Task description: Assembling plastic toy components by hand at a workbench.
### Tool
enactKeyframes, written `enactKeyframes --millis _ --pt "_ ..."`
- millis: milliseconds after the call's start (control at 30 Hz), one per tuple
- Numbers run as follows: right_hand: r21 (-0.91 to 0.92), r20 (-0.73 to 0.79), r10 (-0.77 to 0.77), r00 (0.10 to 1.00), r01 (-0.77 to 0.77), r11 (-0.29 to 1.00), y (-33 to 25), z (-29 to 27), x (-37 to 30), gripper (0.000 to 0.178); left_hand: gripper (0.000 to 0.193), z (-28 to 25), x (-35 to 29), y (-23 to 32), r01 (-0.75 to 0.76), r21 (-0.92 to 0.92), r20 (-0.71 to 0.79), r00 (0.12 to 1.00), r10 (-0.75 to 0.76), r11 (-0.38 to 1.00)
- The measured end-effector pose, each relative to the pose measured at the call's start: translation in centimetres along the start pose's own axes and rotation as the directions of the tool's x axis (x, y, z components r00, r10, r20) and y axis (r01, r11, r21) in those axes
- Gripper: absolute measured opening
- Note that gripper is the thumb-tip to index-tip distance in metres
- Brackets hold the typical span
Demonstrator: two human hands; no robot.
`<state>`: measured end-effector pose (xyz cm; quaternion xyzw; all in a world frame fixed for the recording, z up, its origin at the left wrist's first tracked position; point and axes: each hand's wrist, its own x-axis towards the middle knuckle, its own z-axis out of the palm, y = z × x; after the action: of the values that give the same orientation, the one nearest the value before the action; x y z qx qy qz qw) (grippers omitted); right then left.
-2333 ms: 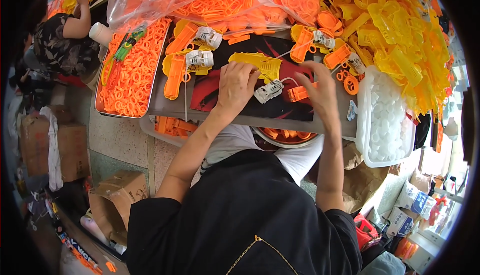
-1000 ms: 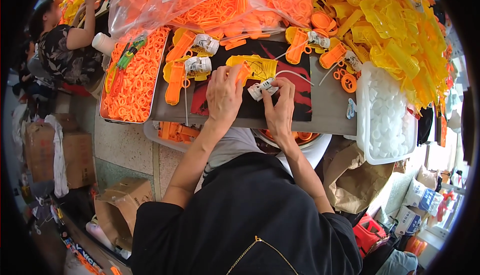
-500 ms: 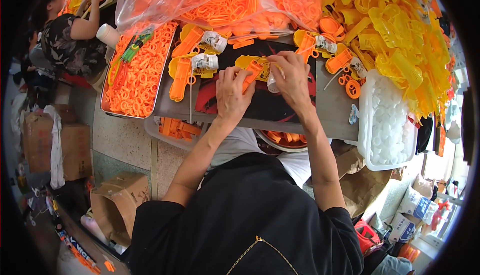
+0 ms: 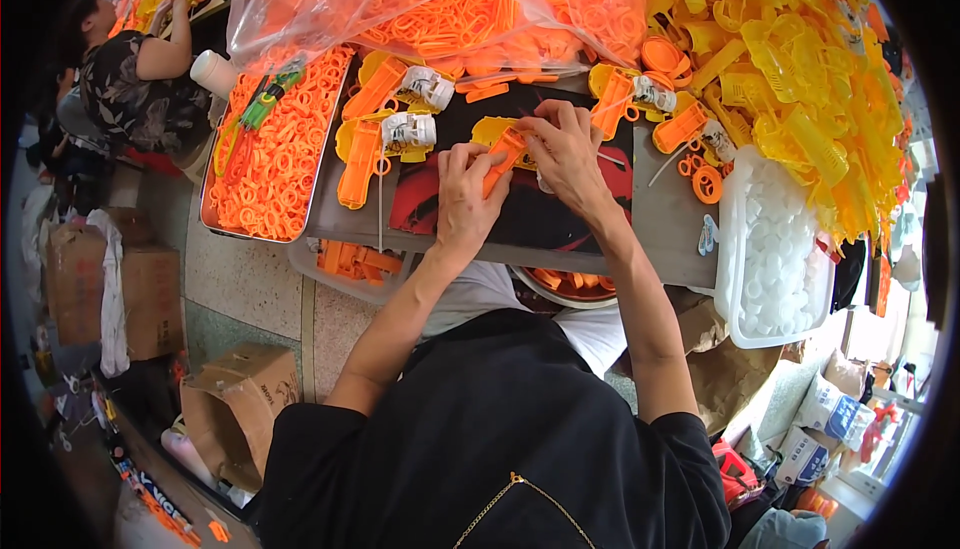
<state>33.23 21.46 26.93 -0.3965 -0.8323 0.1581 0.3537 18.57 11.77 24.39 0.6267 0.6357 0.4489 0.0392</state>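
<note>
Orange piece (image 4: pixel 508 157) stays gripped by the left hand (image 4: pixel 468 201) inside the table's (image 4: pixel 665 237) near edge; right hand (image 4: pixel 570 161) now joins it, hold unclear

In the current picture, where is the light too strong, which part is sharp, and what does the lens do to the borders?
Head view: strong daylight whitens the floor beside the crumpled brown paper bag; head view: pale glare streaks the large clear plastic bag; head view: the bare left hand and bare right hand look fairly sharp; head view: the fisheye lens leaves black corners.
</note>
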Motion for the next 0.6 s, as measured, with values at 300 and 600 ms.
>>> enactKeyframes --millis 300,600 --pt "0.037 0.129 0.054 0.990 -0.059 0.998 1.3 -0.4 -0.8 0.024 0.025 -1.1 0.4 -0.8 0.011 -0.095 0.062 0.998 -0.005 0.995" --pt "0.035 0.184 0.081 0.980 -0.088 0.995 1.6 -1.2 -2.9 0.034 0.022 0.1 0.8 -0.1 0.079 -0.170 -0.017 0.996 -0.083 0.982"
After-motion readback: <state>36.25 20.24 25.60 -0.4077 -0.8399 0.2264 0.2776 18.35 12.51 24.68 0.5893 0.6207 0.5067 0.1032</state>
